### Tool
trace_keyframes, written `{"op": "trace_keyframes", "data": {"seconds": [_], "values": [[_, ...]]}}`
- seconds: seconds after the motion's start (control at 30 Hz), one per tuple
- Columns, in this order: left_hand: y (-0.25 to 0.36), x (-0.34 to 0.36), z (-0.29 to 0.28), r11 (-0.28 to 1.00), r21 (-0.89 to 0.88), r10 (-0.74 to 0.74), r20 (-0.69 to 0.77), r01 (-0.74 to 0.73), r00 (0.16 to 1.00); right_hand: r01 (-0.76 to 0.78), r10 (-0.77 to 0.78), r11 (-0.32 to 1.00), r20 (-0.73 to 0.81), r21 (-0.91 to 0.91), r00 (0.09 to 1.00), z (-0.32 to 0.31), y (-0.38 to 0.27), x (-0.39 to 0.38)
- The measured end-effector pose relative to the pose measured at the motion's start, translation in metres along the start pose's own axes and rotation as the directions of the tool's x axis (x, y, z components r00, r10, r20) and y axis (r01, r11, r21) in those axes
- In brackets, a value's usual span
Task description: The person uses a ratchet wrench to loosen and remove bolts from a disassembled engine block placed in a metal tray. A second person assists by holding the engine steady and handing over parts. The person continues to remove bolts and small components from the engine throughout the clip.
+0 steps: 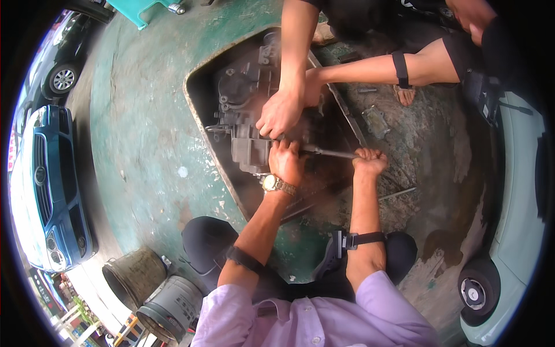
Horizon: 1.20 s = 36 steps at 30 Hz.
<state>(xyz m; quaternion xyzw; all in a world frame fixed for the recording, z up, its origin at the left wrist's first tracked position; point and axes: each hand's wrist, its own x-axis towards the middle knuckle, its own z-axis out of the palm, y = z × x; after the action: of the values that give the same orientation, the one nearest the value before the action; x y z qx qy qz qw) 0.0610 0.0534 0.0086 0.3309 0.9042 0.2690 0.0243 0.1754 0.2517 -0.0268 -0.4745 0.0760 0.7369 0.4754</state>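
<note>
A long-handled metal wrench (pixel 335 153) lies almost level across the right part of a greasy grey gearbox (pixel 250 151). My right hand (pixel 370 162) is closed in a fist round the wrench's outer end. At its inner end, my left hand (pixel 287 163) has its fingers curled against the casing, by the wrench head; the fingers partly hide the contact. Just above my left fingers, a co-worker's hand (pixel 281 114) reaches down onto the gearbox. The co-worker's other hand (pixel 314 88) is behind it, mostly covered by the first forearm.
The gearbox sits in a shallow metal tray (pixel 222 172) with a raised rim. A thin rod (pixel 398 194) and a flat metal part (pixel 377 121) lie on the stained floor to the right. Two buckets (pixel 172 306) stand at lower left. Parked cars (pixel 53 188) flank the area.
</note>
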Motion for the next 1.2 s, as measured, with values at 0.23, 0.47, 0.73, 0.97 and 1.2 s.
{"op": "trace_keyframes", "data": {"seconds": [0.23, 0.47, 0.73, 0.97, 1.2], "values": [[-0.001, -0.005, 0.010, 0.998, 0.044, -0.042, -0.033, 0.044, 0.999, 0.007, -0.002, 0.996, -0.047, 0.094, 0.999, -0.019, 0.008, 0.002], [0.006, -0.008, 0.015, 0.995, 0.060, -0.071, -0.036, 0.073, 0.997, -0.021, 0.028, 0.993, -0.061, 0.119, 0.998, -0.022, 0.010, 0.002], [0.013, 0.015, 0.019, 0.984, -0.098, 0.135, -0.115, -0.146, 0.984, -0.026, 0.031, 0.991, -0.039, 0.132, 0.999, -0.019, 0.012, 0.003], [0.019, 0.042, 0.027, 0.996, 0.057, 0.076, -0.134, -0.069, 0.988, -0.031, 0.026, 0.994, 0.046, 0.106, 0.999, -0.008, 0.005, -0.003], [0.019, 0.052, 0.016, 0.967, 0.017, 0.253, 0.020, -0.254, 0.967, -0.029, 0.018, 0.998, 0.211, 0.050, 0.977, 0.014, -0.002, -0.005]]}}
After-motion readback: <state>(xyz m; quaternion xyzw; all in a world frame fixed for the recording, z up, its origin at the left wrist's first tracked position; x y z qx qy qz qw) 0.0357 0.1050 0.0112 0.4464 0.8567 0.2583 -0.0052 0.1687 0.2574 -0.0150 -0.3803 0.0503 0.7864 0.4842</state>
